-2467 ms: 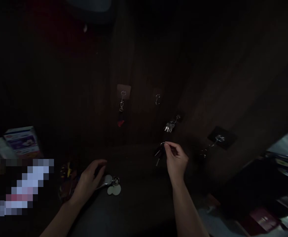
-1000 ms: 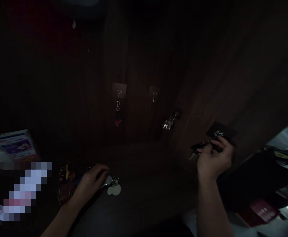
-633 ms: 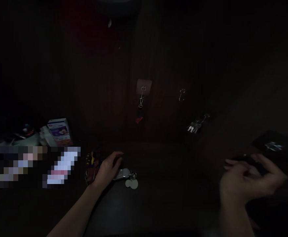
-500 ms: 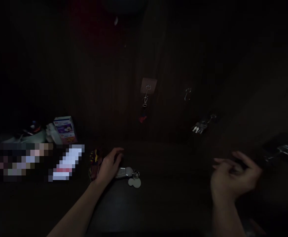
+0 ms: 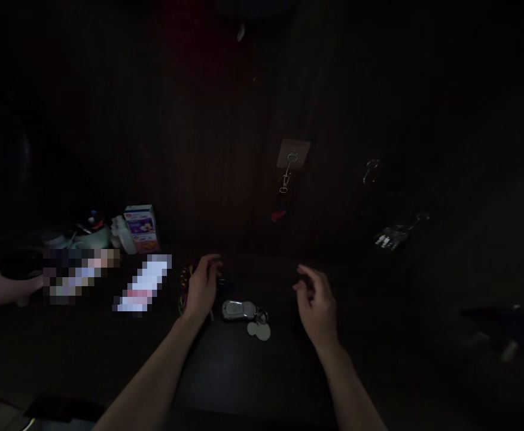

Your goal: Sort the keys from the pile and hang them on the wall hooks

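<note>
My left hand lies over a bundle of multicoloured cords on the dark tabletop, its fingers curled round part of it. The hand covers much of that bundle, and small dark bits show past its thumb side. Just right of this hand lies a silver-grey key fob, joined by a metal ring to a pale rounded tag. Farther right, my right hand hovers with loosely bent fingers apart, and I see nothing in it.
From wall hooks hang a clip with a red charm and a key bunch; another hook sits between them. At left are a blurred-out bright phone-like shape, small boxes and another person's hand.
My right hand has come in from the far right toward the key fob. My left hand has shifted slightly left, uncovering the fob. The view has turned a little left.
</note>
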Tool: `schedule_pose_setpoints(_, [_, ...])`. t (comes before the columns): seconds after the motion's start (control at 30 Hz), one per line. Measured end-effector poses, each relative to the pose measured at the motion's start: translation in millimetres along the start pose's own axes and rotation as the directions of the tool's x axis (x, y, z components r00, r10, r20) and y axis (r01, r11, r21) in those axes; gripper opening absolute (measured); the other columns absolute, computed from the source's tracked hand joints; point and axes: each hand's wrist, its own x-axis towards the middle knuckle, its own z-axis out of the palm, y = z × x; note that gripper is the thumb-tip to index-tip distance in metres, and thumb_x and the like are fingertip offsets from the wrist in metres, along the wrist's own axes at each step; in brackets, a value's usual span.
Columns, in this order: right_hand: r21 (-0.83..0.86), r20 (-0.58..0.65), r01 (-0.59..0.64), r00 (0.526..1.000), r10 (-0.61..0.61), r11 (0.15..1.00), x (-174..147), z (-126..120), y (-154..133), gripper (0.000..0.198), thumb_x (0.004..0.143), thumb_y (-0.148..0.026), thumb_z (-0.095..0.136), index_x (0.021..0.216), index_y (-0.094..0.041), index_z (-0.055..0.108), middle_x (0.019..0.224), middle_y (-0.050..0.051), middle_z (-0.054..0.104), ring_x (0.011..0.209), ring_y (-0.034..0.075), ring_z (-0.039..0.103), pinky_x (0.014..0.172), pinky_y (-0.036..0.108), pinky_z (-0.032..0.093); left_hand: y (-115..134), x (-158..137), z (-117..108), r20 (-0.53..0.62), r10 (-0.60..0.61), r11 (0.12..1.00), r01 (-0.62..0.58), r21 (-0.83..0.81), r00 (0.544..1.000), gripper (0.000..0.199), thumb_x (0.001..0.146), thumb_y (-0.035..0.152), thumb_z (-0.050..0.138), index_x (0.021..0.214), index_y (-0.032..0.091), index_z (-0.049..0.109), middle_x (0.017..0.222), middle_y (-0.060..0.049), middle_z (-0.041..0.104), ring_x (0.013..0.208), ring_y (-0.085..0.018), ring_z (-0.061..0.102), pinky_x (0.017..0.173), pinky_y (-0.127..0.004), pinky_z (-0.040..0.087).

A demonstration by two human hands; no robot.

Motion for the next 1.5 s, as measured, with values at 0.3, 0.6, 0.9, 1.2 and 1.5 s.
schedule_pose_setpoints(0.3, [0.051,0.429,0.138,0.892,-0.146,0.989,-20.7,20.1,-0.4,0.03,0.086,-0.017,0.04,0.11,-0.027,0.055,0.101,0.004,0.061,0.095,0.018,0.059,0.082,0.033,0.049,-9.7,1.1,-4.5,0.159,0.175,0.935,-0.214,0.281,0.972,0.023,0.083,0.013,0.044,0.097,0.021,0.061,0.094,-0.004,0.068,0.089,-0.02,0.062,0.08,-0.032,0.044])
schedule_pose_setpoints(0.6, [0.039,0.429,0.039,0.902,-0.052,0.998,-24.6,22.1,18.1,0.024,0.086,-0.016,0.038,0.096,-0.025,0.057,0.092,0.003,0.063,0.087,0.017,0.061,0.078,0.03,0.048,-7.9,-8.8,2.2,0.38,0.14,0.741,-0.351,0.572,0.914,0.021,0.083,0.027,0.054,0.1,0.025,0.066,0.096,-0.004,0.066,0.093,-0.023,0.057,0.088,-0.039,0.036])
schedule_pose_setpoints(0.9, [0.036,0.476,0.009,0.879,-0.025,0.999,-24.0,21.1,14.7,0.025,0.084,-0.013,0.038,0.092,-0.026,0.058,0.09,0.002,0.063,0.084,0.017,0.061,0.076,0.029,0.047,-9.1,-9.7,3.0,0.424,0.155,0.73,-0.393,0.559,0.892,0.014,0.083,0.026,0.054,0.092,0.025,0.065,0.096,-0.003,0.064,0.093,-0.023,0.055,0.084,-0.036,0.037])
schedule_pose_setpoints(1.2, [0.045,0.474,0.006,0.88,-0.027,0.999,-25.3,23.5,20.1,0.025,0.083,-0.013,0.039,0.093,-0.025,0.059,0.091,0.002,0.063,0.086,0.017,0.061,0.078,0.03,0.047,-6.9,-8.3,4.3,0.344,0.21,0.784,-0.368,0.5,0.915,0.011,0.088,0.022,0.046,0.089,0.022,0.057,0.085,-0.002,0.065,0.082,-0.02,0.058,0.079,-0.033,0.039])
schedule_pose_setpoints(1.5, [0.054,0.46,-0.011,0.888,-0.015,0.998,-24.6,22.2,17.6,0.026,0.083,-0.013,0.039,0.093,-0.025,0.059,0.091,0.002,0.063,0.087,0.017,0.061,0.078,0.03,0.046,-0.7,-8.0,9.2,0.184,0.115,0.985,-0.135,0.103,0.976,0.017,0.087,0.03,0.043,0.086,0.02,0.056,0.078,0.0,0.064,0.073,-0.016,0.06,0.068,-0.025,0.044])
